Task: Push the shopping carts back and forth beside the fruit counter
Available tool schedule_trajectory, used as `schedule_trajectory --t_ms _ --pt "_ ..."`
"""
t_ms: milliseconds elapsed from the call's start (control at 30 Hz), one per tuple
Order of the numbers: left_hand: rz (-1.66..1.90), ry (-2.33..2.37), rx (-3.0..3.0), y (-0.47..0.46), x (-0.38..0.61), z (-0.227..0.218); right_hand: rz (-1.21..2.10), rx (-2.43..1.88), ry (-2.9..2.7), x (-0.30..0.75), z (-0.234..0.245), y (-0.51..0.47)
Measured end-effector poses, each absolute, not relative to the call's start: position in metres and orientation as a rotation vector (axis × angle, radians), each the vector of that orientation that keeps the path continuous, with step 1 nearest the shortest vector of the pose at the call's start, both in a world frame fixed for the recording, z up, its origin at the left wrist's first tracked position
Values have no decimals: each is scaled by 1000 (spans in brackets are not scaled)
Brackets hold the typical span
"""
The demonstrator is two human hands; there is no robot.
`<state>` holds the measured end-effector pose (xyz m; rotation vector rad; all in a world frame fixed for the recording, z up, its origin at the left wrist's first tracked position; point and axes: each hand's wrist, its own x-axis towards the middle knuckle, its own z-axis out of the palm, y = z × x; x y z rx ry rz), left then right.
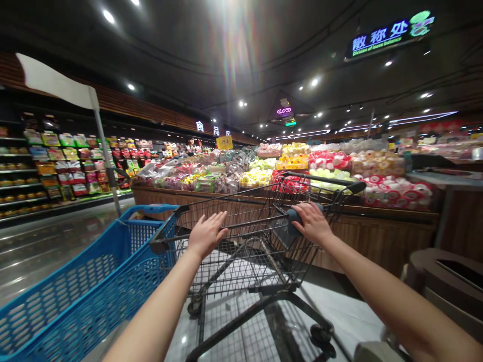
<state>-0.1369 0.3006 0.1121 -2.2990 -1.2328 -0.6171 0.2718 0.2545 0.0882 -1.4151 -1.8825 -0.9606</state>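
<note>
A dark wire shopping cart [241,274] stands sideways in front of me. My left hand [207,234] is at its near rim on the left, fingers stretched out and thumb apart, the palm turned down. Whether it presses on the wire cannot be made out. Farther right, my right hand [312,221] is closed over a blue-grey plastic part [293,223] at the handle end, its thumb below the fingers. No goods show inside the wire basket. Left of the cart, close by, is a blue plastic basket [113,266] with perforated walls.
A wooden display counter [385,239] heaped with bagged and boxed sweets [294,156] runs behind the cart. Stocked shelves [71,161] line the left wall. A white flag-like sign [56,80] on a pole stands at left. A brown-topped bin [445,274] is at right.
</note>
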Motion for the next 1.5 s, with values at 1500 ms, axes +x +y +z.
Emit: schedule_trajectory --t_ms 1500 --pt "-793 -1283 -2238 298 -127 110 -908 -1396 -1718 210 77 262"
